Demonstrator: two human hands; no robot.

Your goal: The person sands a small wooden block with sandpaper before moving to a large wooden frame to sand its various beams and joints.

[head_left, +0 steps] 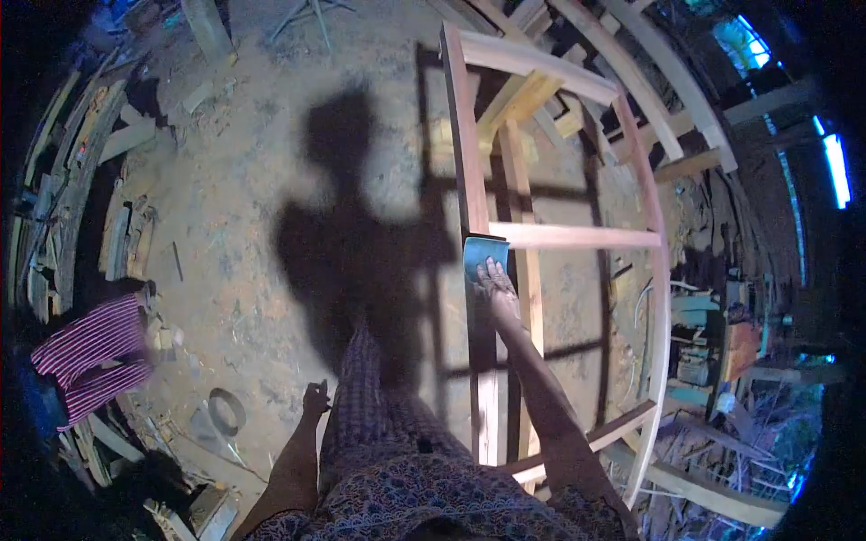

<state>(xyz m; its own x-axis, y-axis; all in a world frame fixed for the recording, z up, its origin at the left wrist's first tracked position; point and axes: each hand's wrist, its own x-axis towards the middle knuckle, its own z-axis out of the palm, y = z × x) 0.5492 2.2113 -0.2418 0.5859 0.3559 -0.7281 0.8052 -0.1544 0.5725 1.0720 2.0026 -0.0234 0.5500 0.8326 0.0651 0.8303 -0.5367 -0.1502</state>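
A wooden frame [568, 236] of long rails and crossbars stands to the right of my body. My right hand [496, 287] lies on a blue-green sheet [485, 254], its fingers stretched out flat. The sheet rests on the frame's left rail, close to where the middle crossbar joins it. My left hand [316, 398] hangs low beside my patterned clothing [361, 388], its fingers curled in; whatever may be inside them is too dark to make out.
Wood pieces [81, 180] are piled along the left side, near a red striped cloth [95, 352]. A round ring [226, 411] lies on the floor [234, 270]. Long beams [677, 90] lean at the upper right, and stacked boards [695, 352] stand at the right.
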